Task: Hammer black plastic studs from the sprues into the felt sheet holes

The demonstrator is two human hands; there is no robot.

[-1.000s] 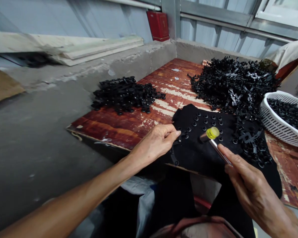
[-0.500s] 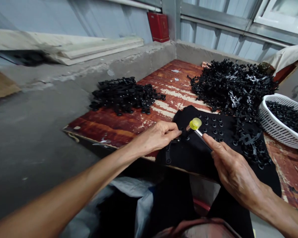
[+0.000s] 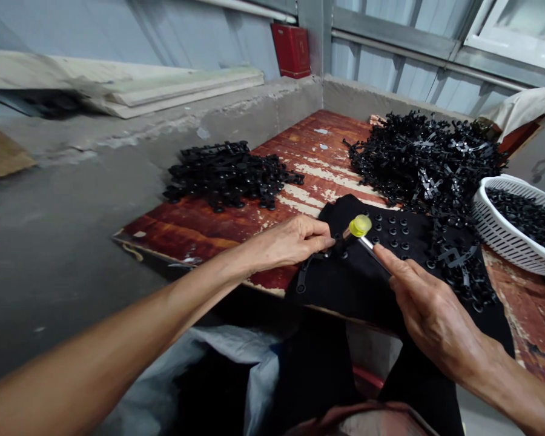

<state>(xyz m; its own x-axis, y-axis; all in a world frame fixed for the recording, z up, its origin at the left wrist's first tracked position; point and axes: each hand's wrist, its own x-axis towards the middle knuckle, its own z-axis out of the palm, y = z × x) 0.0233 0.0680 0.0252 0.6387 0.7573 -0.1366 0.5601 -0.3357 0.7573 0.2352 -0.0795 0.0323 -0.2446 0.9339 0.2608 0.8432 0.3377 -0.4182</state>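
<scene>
The left hand (image 3: 287, 243) pinches a small black plastic piece (image 3: 321, 255) on a black cloth (image 3: 331, 290) draped over the worktop's (image 3: 236, 239) near edge. The right hand (image 3: 431, 318) grips a yellow-headed mallet (image 3: 360, 226) just beside it, the hands close but apart.

The right hand (image 3: 431, 321) hides most of the mallet's handle (image 3: 373, 251), the left fingers (image 3: 320, 243) cover the spot they press, and the picture's edge cuts off the white basket (image 3: 504, 242), its black pieces (image 3: 527, 218) too small to tell.

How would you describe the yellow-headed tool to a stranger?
On the red, paint-worn board, find the black cloth. The right hand holds a small mallet over it; its yellow head and shiny metal handle stand out among the black parts.
</scene>
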